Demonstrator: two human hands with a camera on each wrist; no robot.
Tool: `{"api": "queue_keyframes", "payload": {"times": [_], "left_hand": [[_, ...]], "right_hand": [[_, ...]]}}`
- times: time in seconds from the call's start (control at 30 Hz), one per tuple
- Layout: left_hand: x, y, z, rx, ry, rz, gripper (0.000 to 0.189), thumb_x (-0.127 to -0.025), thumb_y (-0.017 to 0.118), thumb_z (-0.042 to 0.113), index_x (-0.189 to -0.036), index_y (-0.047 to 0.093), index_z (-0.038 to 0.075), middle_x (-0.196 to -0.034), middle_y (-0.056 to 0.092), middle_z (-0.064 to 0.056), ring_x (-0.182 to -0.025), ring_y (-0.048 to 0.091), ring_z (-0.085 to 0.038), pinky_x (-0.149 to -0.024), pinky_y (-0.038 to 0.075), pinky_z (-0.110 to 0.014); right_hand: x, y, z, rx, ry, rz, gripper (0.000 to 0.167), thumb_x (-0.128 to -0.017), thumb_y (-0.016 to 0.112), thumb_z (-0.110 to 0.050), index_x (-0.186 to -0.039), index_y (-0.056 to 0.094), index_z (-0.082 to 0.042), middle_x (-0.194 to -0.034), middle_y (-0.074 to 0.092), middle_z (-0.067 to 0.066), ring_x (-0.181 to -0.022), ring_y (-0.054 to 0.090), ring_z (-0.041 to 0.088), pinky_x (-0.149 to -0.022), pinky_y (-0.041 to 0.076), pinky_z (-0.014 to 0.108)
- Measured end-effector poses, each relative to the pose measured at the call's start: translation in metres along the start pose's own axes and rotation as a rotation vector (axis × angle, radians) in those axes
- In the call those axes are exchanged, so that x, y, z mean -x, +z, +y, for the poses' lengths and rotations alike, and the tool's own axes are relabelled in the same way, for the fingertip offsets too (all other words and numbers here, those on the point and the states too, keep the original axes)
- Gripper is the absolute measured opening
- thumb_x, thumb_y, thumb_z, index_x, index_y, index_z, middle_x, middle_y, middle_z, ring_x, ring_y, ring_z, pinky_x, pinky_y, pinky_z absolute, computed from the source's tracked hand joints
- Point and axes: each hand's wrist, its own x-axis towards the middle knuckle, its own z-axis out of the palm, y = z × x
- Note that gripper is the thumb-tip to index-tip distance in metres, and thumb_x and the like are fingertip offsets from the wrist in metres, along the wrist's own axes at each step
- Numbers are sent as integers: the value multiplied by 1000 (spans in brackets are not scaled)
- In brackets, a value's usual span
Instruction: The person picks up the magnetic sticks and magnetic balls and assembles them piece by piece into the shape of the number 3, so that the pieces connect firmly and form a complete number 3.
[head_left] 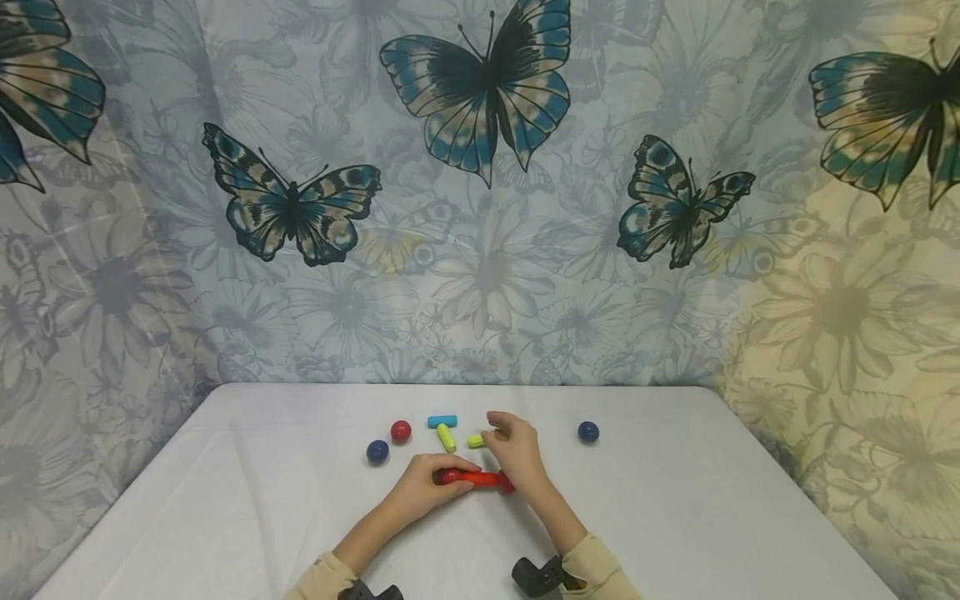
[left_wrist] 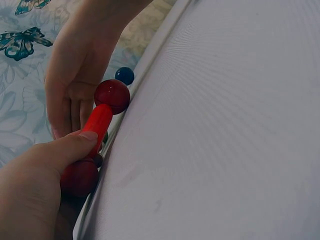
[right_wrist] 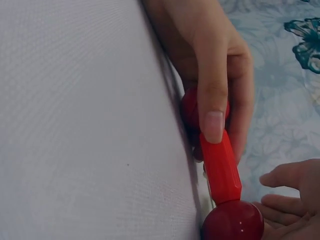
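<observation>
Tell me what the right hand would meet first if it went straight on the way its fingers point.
Most likely the yellow-green stick just left of the fingertips of the right hand in the head view; depth is unclear, so they may already touch.

The work area is presenting as an enclosed tabletop station, resembling a small recording booth; the views are leaving open whether a home or a studio is housing it. A white-covered table is forming the working surface. A printed backdrop is rising behind the table's far edge and is continuing past both far corners along the left and right sides, displaying teal butterflies over pale flowers. Black devices are sitting at the person's wrists.
</observation>
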Motion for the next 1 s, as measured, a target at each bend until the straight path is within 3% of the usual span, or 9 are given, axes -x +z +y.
{"api": "queue_keyframes", "payload": {"times": [0.63,1.0], "left_hand": [[0,1,-2,-5,16,-3,24,-87,73,30,-110,74,26,-105,74,11,-101,62,-3,-90,48,-22],[-1,0,-3,-6,12,-6,25,-86,74,28,-111,73,26,-108,74,10,-106,64,-6,-93,49,-23]], "right_hand": [[4,3,0,74,-40,-64,35,-85,64,0,-119,63,8,-120,67,24,-111,66,36,-90,56,40],[3,5,1,93,-79,-136,31,-85,66,0,-116,66,7,-117,69,19,-113,63,34,-98,51,47]]}}
